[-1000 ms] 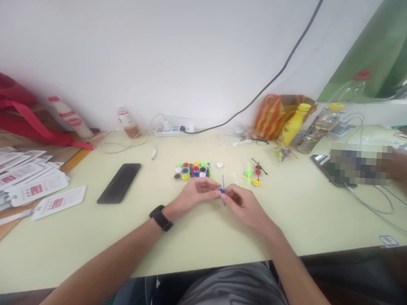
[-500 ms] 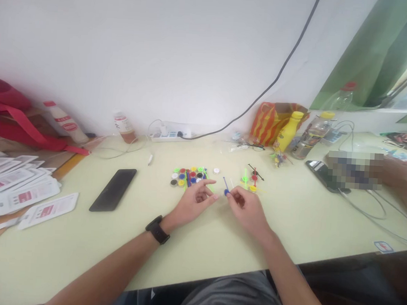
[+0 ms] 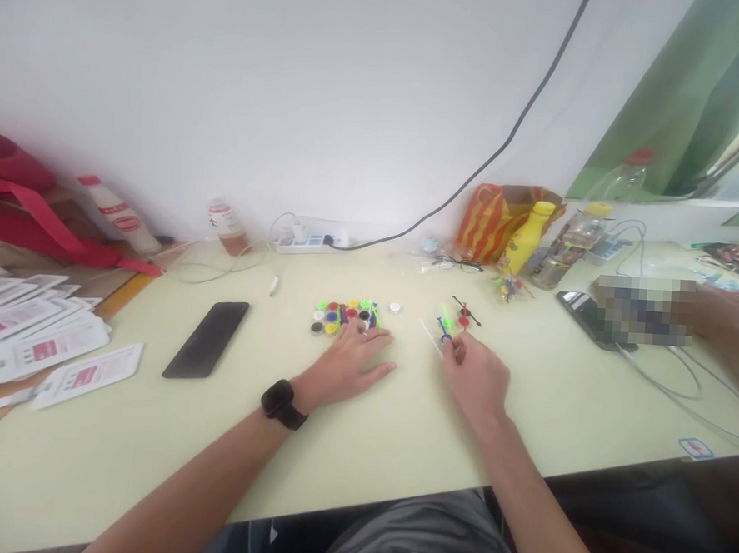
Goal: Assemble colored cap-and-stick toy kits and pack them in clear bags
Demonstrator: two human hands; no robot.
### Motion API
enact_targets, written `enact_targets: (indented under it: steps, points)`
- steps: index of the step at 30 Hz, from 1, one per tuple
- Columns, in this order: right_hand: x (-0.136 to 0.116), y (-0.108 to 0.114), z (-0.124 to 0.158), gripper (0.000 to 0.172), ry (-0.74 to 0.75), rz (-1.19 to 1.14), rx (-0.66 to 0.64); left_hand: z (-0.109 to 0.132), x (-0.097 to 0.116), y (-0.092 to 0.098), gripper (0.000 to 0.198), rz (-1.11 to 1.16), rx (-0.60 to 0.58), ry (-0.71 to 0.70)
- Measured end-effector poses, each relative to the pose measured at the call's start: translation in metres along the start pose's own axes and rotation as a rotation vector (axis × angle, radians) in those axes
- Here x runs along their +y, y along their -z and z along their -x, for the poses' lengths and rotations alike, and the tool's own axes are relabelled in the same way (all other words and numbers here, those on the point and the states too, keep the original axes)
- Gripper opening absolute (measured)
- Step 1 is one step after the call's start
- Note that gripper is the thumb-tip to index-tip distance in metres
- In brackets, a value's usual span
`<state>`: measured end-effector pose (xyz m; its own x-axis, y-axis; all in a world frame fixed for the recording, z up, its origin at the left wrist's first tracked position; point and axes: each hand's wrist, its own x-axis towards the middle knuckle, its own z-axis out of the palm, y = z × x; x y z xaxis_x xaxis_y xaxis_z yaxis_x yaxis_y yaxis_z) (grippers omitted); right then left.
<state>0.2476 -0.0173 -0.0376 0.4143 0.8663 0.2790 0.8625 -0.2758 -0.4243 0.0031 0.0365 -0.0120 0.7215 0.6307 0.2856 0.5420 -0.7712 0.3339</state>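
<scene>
My left hand is open, palm down, its fingertips over the near side of a cluster of small coloured round discs and short plastic sticks. The fingers hide part of the cluster. My right hand is closed in a pinch at a blue plastic stick with a disc. A thin white stick juts out from the same hand. Just beyond these fingers lie a green stick and a red disc with a stick. A lone white disc sits between the two groups.
A black phone lies left, near a pile of white tags. Bottles, a power strip and a striped bag line the wall. Another person's hand is at right, beside a phone and cables.
My right hand has moved right with the blue piece and white stick, towards the group of pieces there. My left hand has turned palm down and spread over the disc cluster.
</scene>
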Motion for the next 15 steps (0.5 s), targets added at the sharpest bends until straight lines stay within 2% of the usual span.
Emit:
enact_targets:
  steps: [4,6,8,10,12,15]
  points:
    - [0.007,-0.001,-0.001,0.019,-0.038,0.016,0.001,0.000,-0.005,-0.001,0.034,0.006,0.038,0.034]
    - [0.009,-0.002,-0.001,0.014,-0.015,-0.013,0.056,0.001,-0.006,-0.003,0.033,0.016,0.059,0.043]
    - [0.008,-0.003,-0.002,0.012,0.081,-0.077,0.130,0.000,-0.006,-0.004,0.034,0.026,0.083,0.042]
    - [0.004,-0.003,-0.003,0.014,0.247,-0.123,0.143,-0.001,-0.005,-0.003,0.037,0.016,0.108,0.049]
    - [-0.002,-0.004,-0.006,0.016,0.397,-0.079,0.084,-0.005,-0.004,-0.002,0.040,-0.018,0.132,0.067]
    - [-0.011,-0.005,-0.012,0.018,0.477,0.100,-0.019,-0.015,-0.003,-0.001,0.043,-0.077,0.146,0.077]
